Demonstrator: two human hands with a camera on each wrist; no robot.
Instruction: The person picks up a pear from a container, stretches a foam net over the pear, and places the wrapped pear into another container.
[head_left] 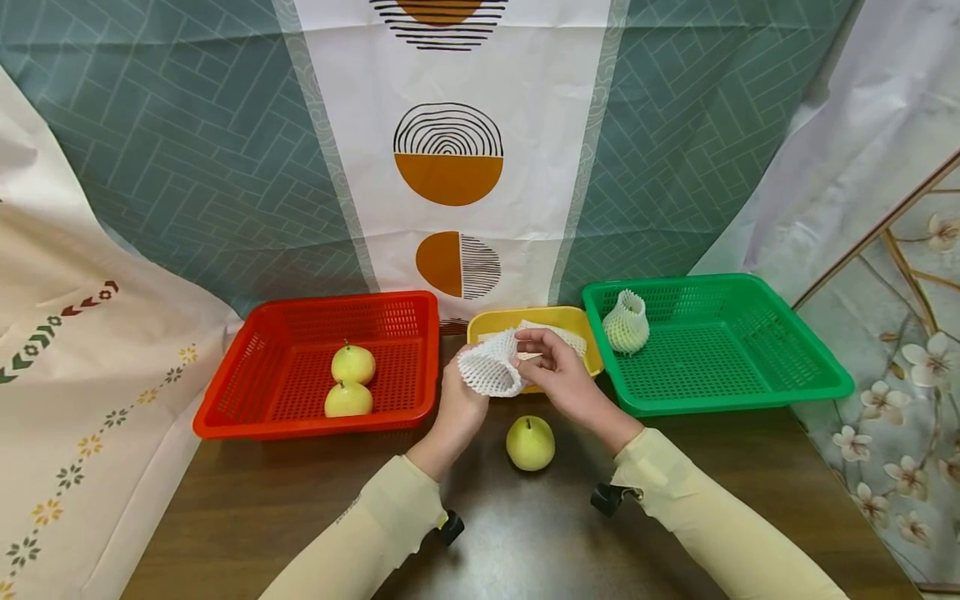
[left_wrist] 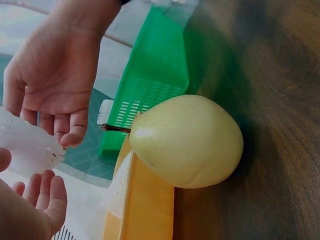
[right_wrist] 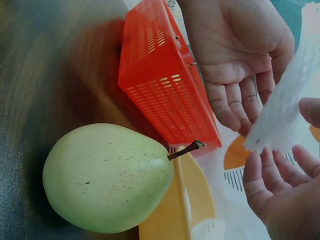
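A white foam net sleeve [head_left: 491, 367], its wide mouth facing me, is held up between both hands over the front of the yellow basket. My left hand [head_left: 461, 398] grips its left side, the fingers mostly behind the net. From the right, my right hand [head_left: 558, 371] pinches its edge between thumb and fingers. Below the hands a yellow-green pear [head_left: 530, 443] stands upright on the table, stem up; it looms large in the left wrist view as the bare pear [left_wrist: 187, 142]. In the right wrist view the sleeve [right_wrist: 285, 110] spans the two hands.
The red basket [head_left: 315, 427] at left holds two bare pears [head_left: 351, 382]. Behind my hands, the yellow basket [head_left: 592, 354] contains more white foam nets [head_left: 558, 335]. A net-wrapped pear [head_left: 626, 323] sits inside the green basket [head_left: 738, 400] at right. A patterned cloth [head_left: 525, 167] hangs behind.
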